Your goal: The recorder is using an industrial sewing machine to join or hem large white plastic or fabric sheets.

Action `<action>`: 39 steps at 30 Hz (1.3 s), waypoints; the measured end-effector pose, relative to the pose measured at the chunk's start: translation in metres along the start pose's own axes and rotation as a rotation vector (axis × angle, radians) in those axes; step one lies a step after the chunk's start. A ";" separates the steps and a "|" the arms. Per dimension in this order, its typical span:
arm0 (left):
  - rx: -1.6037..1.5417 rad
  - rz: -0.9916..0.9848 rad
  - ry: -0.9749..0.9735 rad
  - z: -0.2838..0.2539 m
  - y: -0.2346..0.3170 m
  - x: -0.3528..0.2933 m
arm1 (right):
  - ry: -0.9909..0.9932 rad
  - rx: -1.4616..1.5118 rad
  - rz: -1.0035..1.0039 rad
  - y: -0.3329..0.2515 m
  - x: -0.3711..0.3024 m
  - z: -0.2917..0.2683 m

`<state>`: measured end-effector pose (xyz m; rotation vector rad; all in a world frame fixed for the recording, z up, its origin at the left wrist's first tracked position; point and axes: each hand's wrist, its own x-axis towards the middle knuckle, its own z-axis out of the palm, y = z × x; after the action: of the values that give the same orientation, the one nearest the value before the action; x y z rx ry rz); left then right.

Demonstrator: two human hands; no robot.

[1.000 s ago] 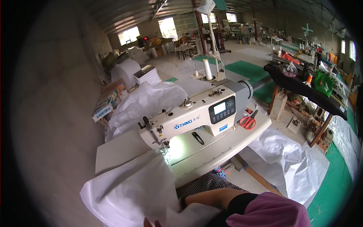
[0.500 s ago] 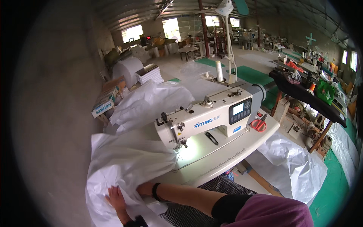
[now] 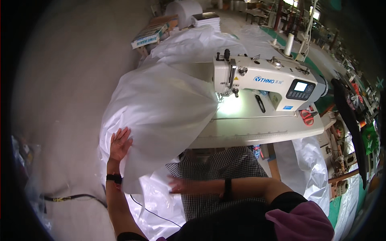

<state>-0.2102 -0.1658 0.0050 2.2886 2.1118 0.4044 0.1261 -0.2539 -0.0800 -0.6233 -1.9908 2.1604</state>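
A large sheet of white plastic-like fabric (image 3: pixel 157 108) runs from under the needle of a white sewing machine (image 3: pixel 261 80) and drapes over the left end of its table. My left hand (image 3: pixel 120 143) lies flat on this sheet near its left edge, fingers stretched out. In front of the table, over my checked lap cloth (image 3: pixel 221 168), is my right hand (image 3: pixel 187 184); motion smears its fingers, and I cannot tell whether it touches the sheet's hanging edge. The machine's lamp lights the spot beside the needle, where the sheet gathers into folds.
On the machine bed lie a black thread snipper (image 3: pixel 260 103) and red-handled scissors (image 3: pixel 307 117). A thread cone (image 3: pixel 288 45) stands behind. More white sheeting (image 3: pixel 309 172) hangs at the right. A black cable (image 3: pixel 76 197) crosses the floor at left; boxes (image 3: pixel 150 35) sit at the back.
My view has swung down and left. My right hand has come away from the sheet toward my lap. The left hand stays on the fabric, which now lies more spread out.
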 end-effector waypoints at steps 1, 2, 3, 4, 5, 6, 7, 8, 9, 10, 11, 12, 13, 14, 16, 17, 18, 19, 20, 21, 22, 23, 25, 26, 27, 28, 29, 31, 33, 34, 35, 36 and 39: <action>-0.060 0.063 0.040 -0.009 0.003 -0.007 | 0.079 0.115 -0.025 -0.005 0.001 -0.008; -0.100 0.043 0.002 -0.021 0.007 -0.011 | 0.188 0.246 0.026 -0.012 0.002 -0.016; -0.125 -0.028 -0.067 -0.035 0.014 -0.016 | 0.175 0.226 -0.090 -0.022 0.006 -0.026; -0.077 -0.120 -0.068 -0.047 0.027 -0.022 | 0.175 0.221 -0.189 -0.031 0.010 -0.031; -0.049 -0.175 -0.067 -0.057 0.043 -0.022 | 0.241 0.278 -0.120 -0.040 0.014 -0.033; -0.127 -0.074 0.075 -0.062 0.066 -0.026 | 0.313 0.330 -0.049 -0.047 0.018 -0.035; -0.222 0.052 0.262 -0.064 0.090 -0.027 | 0.377 0.390 -0.028 -0.051 0.019 -0.033; -0.305 -0.001 0.172 -0.063 0.115 -0.030 | 0.479 0.443 0.083 -0.054 0.024 -0.026; -0.425 0.052 0.178 -0.059 0.138 -0.031 | 0.480 0.443 0.066 -0.056 0.027 -0.019; -0.375 0.063 0.123 -0.054 0.160 -0.027 | 0.481 0.440 0.050 -0.055 0.028 -0.009; -0.357 0.188 0.155 -0.049 0.177 -0.023 | 0.507 0.427 0.064 -0.054 0.027 0.000; -0.196 0.106 0.097 -0.048 0.189 -0.020 | 0.435 0.448 0.035 -0.050 0.021 0.010; -0.047 0.073 0.074 -0.047 0.200 -0.017 | 0.387 0.459 0.035 -0.046 0.013 0.018; 0.117 -0.003 -0.022 -0.046 0.210 -0.016 | 0.330 0.474 0.095 -0.043 0.004 0.023; -0.064 0.077 -0.046 -0.042 0.232 -0.027 | 0.333 0.250 0.006 -0.040 -0.014 0.025; -0.160 0.134 -0.030 -0.036 0.246 -0.039 | 0.310 0.124 -0.028 -0.039 -0.022 0.025; 0.039 0.199 -0.115 -0.029 0.262 -0.048 | 0.283 0.042 -0.053 -0.039 -0.027 0.026; 0.139 0.141 -0.144 -0.026 0.269 -0.056 | 0.252 -0.044 -0.082 -0.039 -0.030 0.026; 0.242 0.114 -0.099 -0.025 0.273 -0.060 | 0.217 -0.133 -0.115 -0.039 -0.031 0.027; 0.329 0.086 -0.093 -0.025 0.276 -0.064 | 0.176 -0.220 -0.152 -0.039 -0.029 0.027; 0.403 0.087 -0.013 -0.032 0.265 -0.066 | 0.135 -0.304 -0.193 -0.038 -0.027 0.026; 0.378 0.056 0.026 -0.042 0.253 -0.068 | 0.072 -0.347 -0.304 -0.036 -0.023 0.026; 0.313 -0.060 0.000 -0.062 0.227 -0.076 | 0.080 -0.287 -0.277 -0.029 -0.017 0.018; 0.346 -0.003 0.087 -0.071 0.217 -0.080 | 0.005 -0.420 -0.197 -0.026 -0.014 0.007; 0.386 0.017 0.163 -0.079 0.209 -0.082 | 0.178 0.222 0.176 -0.023 -0.013 0.001; 0.291 0.004 0.171 -0.084 0.205 -0.084 | 0.278 0.259 0.164 -0.020 -0.014 -0.006; 0.311 0.038 0.181 -0.089 0.203 -0.084 | 0.294 0.261 0.103 -0.019 -0.012 -0.013; 0.329 0.154 0.264 -0.095 0.206 -0.082 | 0.365 0.232 0.107 -0.022 -0.005 -0.027; 0.323 0.115 0.256 -0.098 0.212 -0.079 | 0.398 0.110 -0.005 -0.029 0.010 -0.032; 0.304 0.131 0.279 -0.099 0.214 -0.078 | 0.402 0.066 -0.088 -0.032 0.020 -0.032; 0.284 0.148 0.302 -0.099 0.214 -0.077 | 0.465 0.116 -0.005 -0.035 0.031 -0.031; 0.296 0.148 0.289 -0.097 0.213 -0.075 | 0.514 0.181 0.050 -0.037 0.043 -0.029; 0.386 0.145 0.277 -0.087 0.199 -0.069 | 0.635 0.283 0.065 -0.039 0.067 -0.024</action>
<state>-0.0359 -0.2671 0.1105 2.7539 2.3313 0.3590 0.0681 -0.2028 -0.0563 -1.1522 -1.3262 1.8908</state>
